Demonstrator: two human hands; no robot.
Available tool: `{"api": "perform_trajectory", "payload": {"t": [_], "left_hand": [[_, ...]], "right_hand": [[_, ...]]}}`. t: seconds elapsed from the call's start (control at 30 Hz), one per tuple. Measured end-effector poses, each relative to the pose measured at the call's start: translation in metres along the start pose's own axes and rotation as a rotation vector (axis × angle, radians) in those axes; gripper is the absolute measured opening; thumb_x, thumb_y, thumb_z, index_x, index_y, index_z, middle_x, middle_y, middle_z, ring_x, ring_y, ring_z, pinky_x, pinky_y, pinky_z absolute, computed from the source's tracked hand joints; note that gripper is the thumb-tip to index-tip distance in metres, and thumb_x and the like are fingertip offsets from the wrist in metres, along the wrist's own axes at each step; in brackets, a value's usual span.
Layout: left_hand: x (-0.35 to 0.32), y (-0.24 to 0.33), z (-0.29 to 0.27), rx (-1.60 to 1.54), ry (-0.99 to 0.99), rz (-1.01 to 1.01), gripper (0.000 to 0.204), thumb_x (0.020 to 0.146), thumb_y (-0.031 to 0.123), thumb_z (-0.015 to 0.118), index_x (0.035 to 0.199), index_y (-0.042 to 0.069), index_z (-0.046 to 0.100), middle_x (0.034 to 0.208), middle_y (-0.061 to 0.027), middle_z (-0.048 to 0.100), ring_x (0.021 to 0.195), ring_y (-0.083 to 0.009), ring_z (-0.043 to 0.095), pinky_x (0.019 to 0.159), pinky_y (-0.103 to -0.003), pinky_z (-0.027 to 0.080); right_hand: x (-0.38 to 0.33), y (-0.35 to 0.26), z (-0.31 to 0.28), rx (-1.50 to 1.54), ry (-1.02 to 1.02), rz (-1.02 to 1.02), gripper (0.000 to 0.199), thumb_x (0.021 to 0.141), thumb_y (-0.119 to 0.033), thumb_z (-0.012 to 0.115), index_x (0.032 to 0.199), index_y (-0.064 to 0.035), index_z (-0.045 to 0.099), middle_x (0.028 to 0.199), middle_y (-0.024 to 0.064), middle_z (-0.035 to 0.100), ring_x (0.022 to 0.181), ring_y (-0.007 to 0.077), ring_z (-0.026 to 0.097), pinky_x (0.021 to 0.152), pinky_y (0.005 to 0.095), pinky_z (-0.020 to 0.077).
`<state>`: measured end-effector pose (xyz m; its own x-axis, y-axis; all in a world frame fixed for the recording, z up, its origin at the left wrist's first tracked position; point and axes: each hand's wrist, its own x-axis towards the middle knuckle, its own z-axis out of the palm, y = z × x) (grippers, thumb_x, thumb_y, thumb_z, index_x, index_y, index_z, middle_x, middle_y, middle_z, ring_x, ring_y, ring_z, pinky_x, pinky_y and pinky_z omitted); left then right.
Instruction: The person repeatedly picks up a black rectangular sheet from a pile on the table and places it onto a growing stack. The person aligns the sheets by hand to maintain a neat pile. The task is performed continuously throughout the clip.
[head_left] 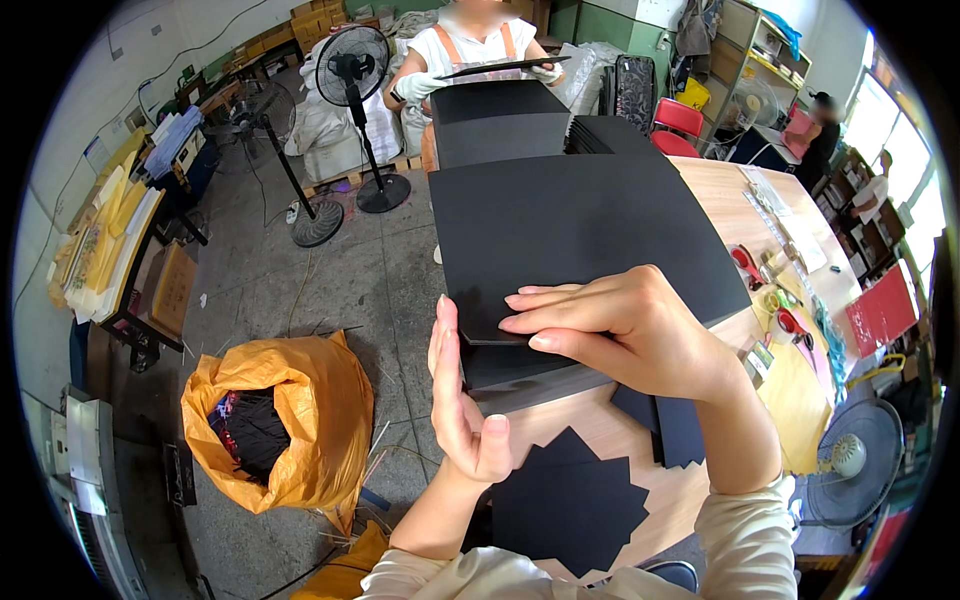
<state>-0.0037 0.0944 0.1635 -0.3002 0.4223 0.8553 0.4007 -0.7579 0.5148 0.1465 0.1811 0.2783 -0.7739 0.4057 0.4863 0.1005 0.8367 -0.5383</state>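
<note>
A tall stack of black sheets (570, 225) stands on the wooden table in front of me. My right hand (635, 335) lies across the near left part of its top, fingers stretched out and close together. Upright along the stack's left edge is my left hand (462, 415), its fingers straight and its palm turned toward the sheets. Neither hand grips anything. Nearer to me, fanned black sheets with a jagged outline (565, 500) lie on the table, and more black sheets (680, 430) rest to their right.
Across the table a person in white gloves (425, 85) holds a black sheet (503, 66) above another black stack (500, 135). Red-handled scissors (790, 322) lie at the right. An orange sack (340, 400) and standing fans (352, 65) occupy the floor at left.
</note>
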Motion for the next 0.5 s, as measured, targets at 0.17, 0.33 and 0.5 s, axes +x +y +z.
{"api": "perform_trajectory", "payload": {"t": [0.17,0.33,0.5], "left_hand": [[-0.004,-0.0019,-0.0025,0.055,0.024,0.014,0.064,0.099,0.037,0.04,0.143,-0.009,0.037,0.148,-0.0315,0.035,0.14,-0.0423,0.035,0.116,-0.051,0.023],[-0.0046,-0.0015,-0.0034,0.104,0.025,0.03,0.063,0.099,0.036,0.038,0.142,-0.009,0.039,0.144,-0.0303,0.04,0.136,-0.0406,0.04,0.114,-0.049,0.027],[-0.0042,-0.0011,-0.0038,0.071,0.02,0.021,0.062,0.099,0.035,0.039,0.142,-0.009,0.04,0.146,-0.031,0.038,0.137,-0.0414,0.038,0.115,-0.049,0.026]], "right_hand": [[-0.0008,0.0001,0.0002,-0.006,0.006,0.006,0.015,0.09,-0.016,0.068,0.097,-0.0046,0.075,0.101,0.011,0.074,0.103,0.0268,0.069,0.083,0.0331,0.0574],[-0.0012,0.0009,0.0005,-0.007,0.005,0.007,0.015,0.089,-0.016,0.068,0.097,-0.0049,0.075,0.1,0.011,0.074,0.103,0.0268,0.069,0.082,0.033,0.0575],[-0.0007,0.0006,0.0003,0.001,0.008,0.001,0.015,0.089,-0.016,0.068,0.097,-0.0052,0.075,0.1,0.0122,0.073,0.102,0.027,0.069,0.082,0.033,0.0576]]}}
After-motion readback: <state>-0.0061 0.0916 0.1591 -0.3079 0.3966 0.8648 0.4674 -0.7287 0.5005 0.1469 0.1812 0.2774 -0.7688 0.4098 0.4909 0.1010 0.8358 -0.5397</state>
